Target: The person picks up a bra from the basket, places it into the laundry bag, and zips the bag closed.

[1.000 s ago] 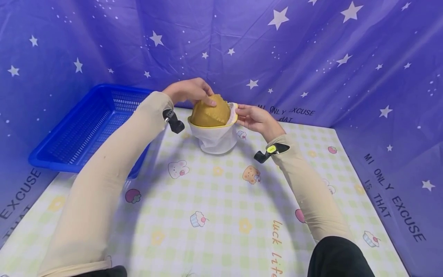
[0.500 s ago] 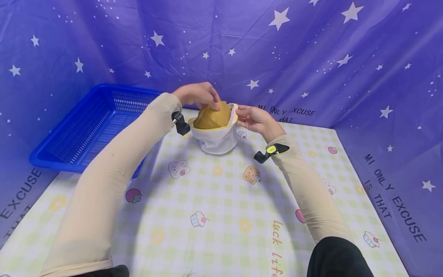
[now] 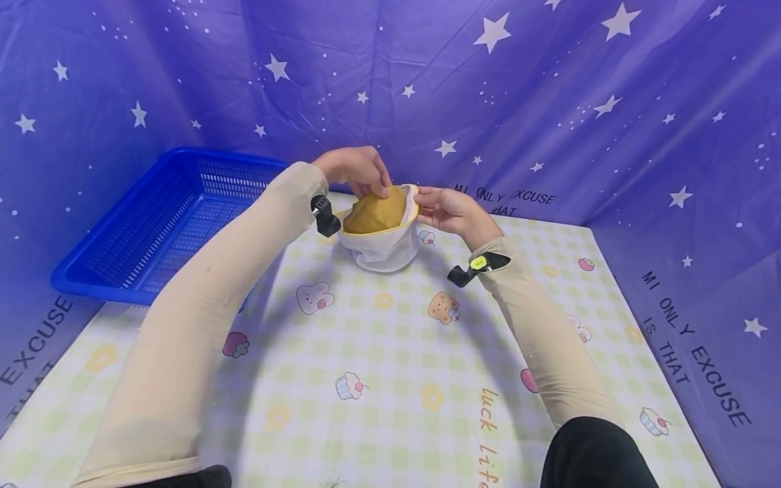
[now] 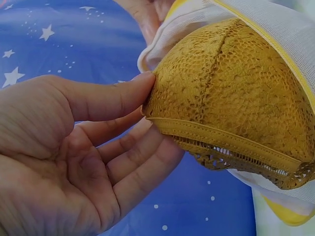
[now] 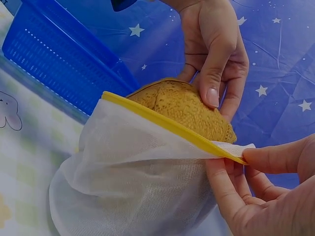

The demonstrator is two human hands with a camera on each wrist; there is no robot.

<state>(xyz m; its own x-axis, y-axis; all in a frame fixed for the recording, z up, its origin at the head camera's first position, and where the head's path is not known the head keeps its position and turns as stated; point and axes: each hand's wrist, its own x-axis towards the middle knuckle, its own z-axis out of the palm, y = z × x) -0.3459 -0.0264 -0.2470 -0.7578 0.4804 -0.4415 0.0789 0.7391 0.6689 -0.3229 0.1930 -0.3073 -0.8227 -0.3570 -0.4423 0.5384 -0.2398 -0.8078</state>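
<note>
Left hand (image 3: 358,169) had lacy mustard bra cup (image 3: 375,211) pinched at edge, thumb against fingers. Cup sat partway inside white mesh bag (image 3: 384,252), top poking above yellow rim (image 5: 162,121). Right hand (image 3: 454,211) pinched that rim. Bag stood on checked tablecloth (image 3: 403,352), blue basket (image 3: 106,293) off left.

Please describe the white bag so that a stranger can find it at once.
Start at the blue basket, left in the head view. To its right stands the white bag, its yellow rim pinched by the right hand, a mustard lace garment partly inside. White mesh with yellow edging sets it apart from both neighbours.
</note>
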